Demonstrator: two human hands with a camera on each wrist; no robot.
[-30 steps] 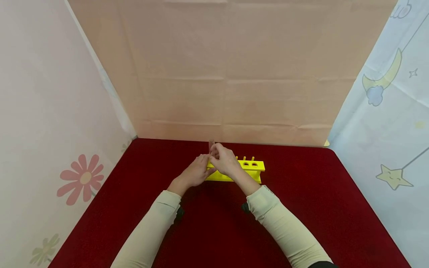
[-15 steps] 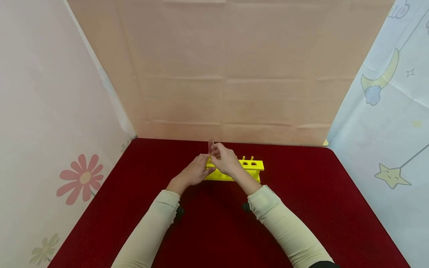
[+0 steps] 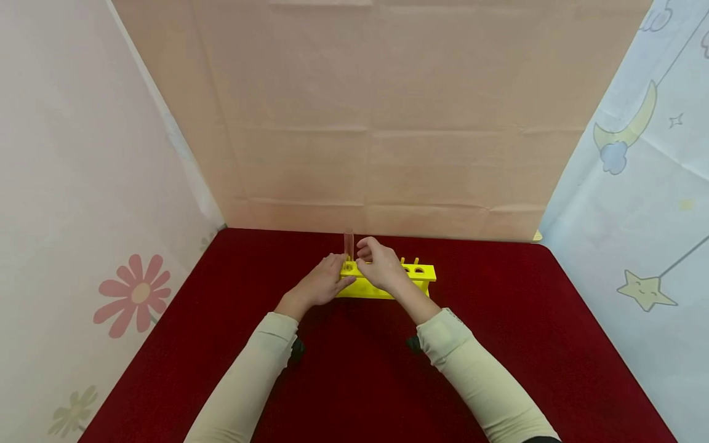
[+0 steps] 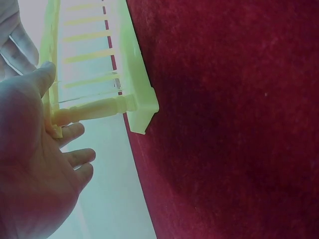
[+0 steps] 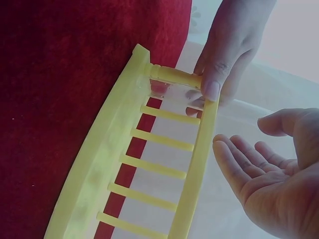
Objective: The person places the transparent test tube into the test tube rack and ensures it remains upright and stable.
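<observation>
A yellow test tube rack [image 3: 365, 289] stands on the red tabletop. In its leftmost hole a clear test tube [image 3: 348, 243] stands upright, its upper part rising above the rack. My left hand [image 3: 321, 283] grips the rack's left end; the left wrist view shows the thumb on one side of the top bar and fingers on the other beside the end post [image 4: 94, 110]. My right hand [image 3: 382, 264] hovers just right of the tube, its fingers loosely bent and holding nothing. The right wrist view shows a gap between that hand and the rack's top bar [image 5: 197, 169].
Several yellow pegs [image 3: 416, 261] rise along the rack's back edge. A beige backdrop [image 3: 354, 123] closes off the far side of the red table [image 3: 498, 344]. White printed sheets [image 3: 637, 203] hang at both sides.
My right hand has let go of the test tube and drawn slightly right, away from it. The tube stays upright in the rack. My left hand keeps its grip on the rack's left end.
</observation>
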